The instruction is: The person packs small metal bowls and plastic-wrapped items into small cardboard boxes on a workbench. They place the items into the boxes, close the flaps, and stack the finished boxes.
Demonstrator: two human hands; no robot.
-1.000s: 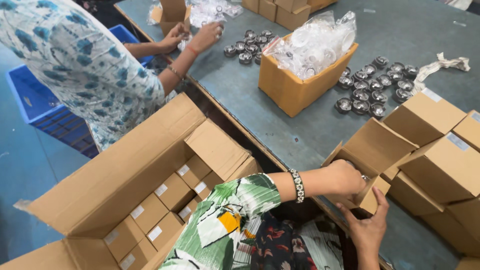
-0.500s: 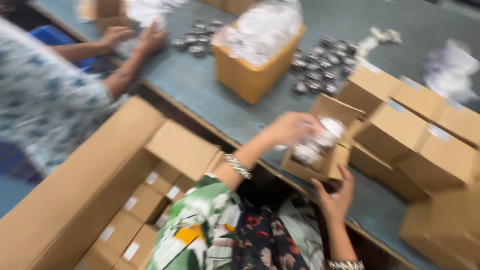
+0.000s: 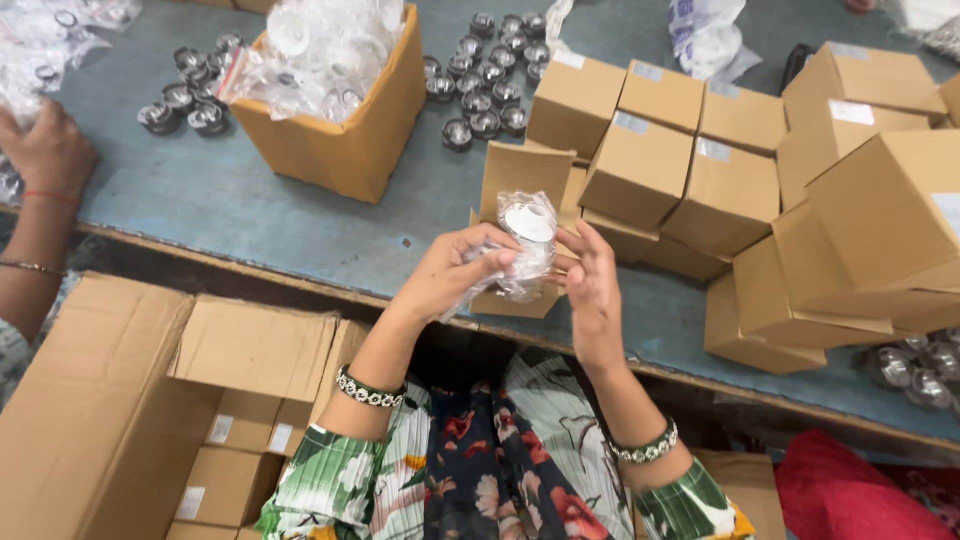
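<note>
At the far left edge, a co-worker's hand (image 3: 45,150) rests on the grey-blue worktable (image 3: 250,210), touching a heap of clear plastic bags (image 3: 40,40). Below the table edge stands a large open brown cardboard carton (image 3: 90,420), with small labelled brown boxes (image 3: 225,470) packed inside it. On the table further right, a cluster of small round silver metal parts (image 3: 185,95) lies just beside an open tan cardboard box (image 3: 345,140) that is filled with clear-bagged parts (image 3: 325,45).

Near the middle, the person's left hand (image 3: 450,275) is curled around a small round white-topped part wrapped in a clear plastic bag (image 3: 525,245), with the fingers closed on the bag's left side. The bagged part is held above the near edge of the table, in front of a small open brown cardboard box (image 3: 525,180) whose flap stands upright. The right hand (image 3: 595,285) touches the bag from the right, its fingers fairly straight and pressed against the plastic. Both wrists wear beaded bracelets, and the sleeves are a green and white leaf print.

Behind the open box, more round silver parts (image 3: 485,70) lie in rows. To the right, a pile of closed small brown cardboard boxes (image 3: 760,170) covers the table, some of them tilted. At the far right, a few more shiny round parts (image 3: 915,365) lie near the table edge, above a red cloth (image 3: 850,495).
</note>
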